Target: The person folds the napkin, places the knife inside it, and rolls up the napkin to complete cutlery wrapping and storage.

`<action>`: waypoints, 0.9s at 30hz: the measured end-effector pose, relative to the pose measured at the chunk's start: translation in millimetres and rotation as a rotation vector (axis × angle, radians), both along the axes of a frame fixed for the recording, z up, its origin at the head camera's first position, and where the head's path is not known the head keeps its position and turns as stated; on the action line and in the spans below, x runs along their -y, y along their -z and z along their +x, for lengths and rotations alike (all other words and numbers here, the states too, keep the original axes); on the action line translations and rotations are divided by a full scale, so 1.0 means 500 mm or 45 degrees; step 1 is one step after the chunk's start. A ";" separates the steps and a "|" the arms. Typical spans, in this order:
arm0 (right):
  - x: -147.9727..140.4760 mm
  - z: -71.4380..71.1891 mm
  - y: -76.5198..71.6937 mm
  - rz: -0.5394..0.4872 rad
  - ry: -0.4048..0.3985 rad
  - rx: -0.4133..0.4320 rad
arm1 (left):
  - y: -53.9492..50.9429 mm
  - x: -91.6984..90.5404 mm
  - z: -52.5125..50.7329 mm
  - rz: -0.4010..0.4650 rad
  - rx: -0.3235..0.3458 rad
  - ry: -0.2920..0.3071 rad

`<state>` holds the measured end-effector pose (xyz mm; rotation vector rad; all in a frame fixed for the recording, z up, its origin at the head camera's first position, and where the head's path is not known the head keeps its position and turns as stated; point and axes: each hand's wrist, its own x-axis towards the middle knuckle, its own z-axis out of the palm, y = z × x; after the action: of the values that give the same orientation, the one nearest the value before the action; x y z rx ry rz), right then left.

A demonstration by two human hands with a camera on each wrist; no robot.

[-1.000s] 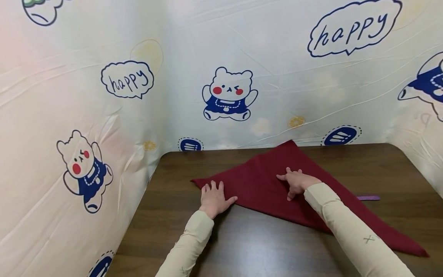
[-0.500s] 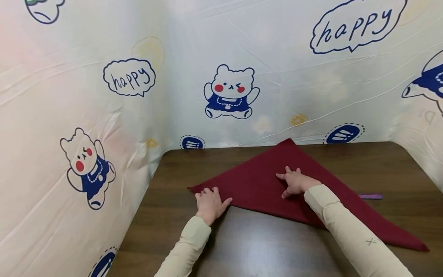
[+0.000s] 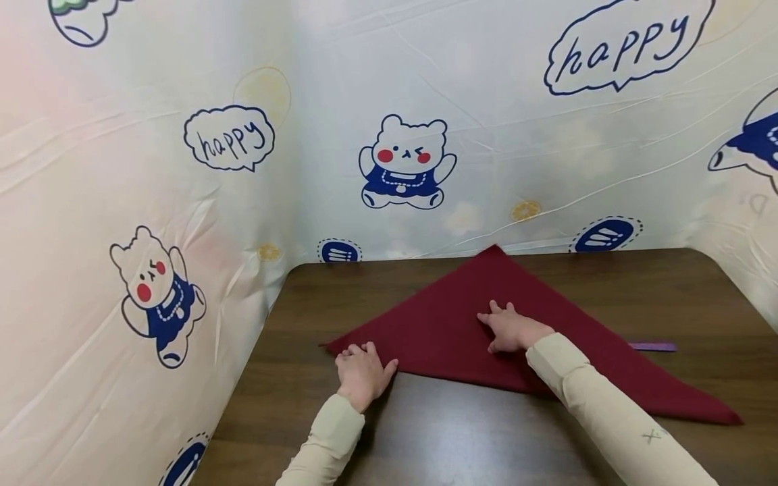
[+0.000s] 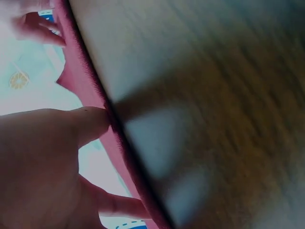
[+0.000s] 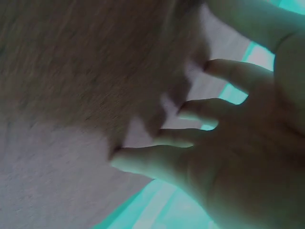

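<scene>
A dark red cloth, folded to a triangle, lies on the table with its peak at the back edge and a long point reaching to the front right. My left hand rests on its left corner, fingers spread. In the left wrist view the thumb and a finger of that hand touch the cloth's edge. With fingers spread, my right hand touches the middle of the cloth. The right wrist view shows the fingertips of this hand against the cloth.
A thin purple strip lies on the brown wooden table, just right of the cloth. Behind and to the left hangs a pale curtain printed with bears and the word happy.
The cloth's left corner and my left hand have moved left and toward the front. The peak has shifted left, the right point slightly back, and my right hand a little left and forward.
</scene>
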<state>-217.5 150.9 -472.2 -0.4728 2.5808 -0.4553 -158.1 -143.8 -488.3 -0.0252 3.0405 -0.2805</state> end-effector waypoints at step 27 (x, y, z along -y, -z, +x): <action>0.130 0.136 -0.039 -0.018 -0.198 0.047 | -0.043 -0.009 0.037 0.113 0.175 -0.081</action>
<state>-149.6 86.1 -452.9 -0.6581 2.4844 -0.4241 -139.6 -139.5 -467.0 -0.0922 2.9059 -0.1359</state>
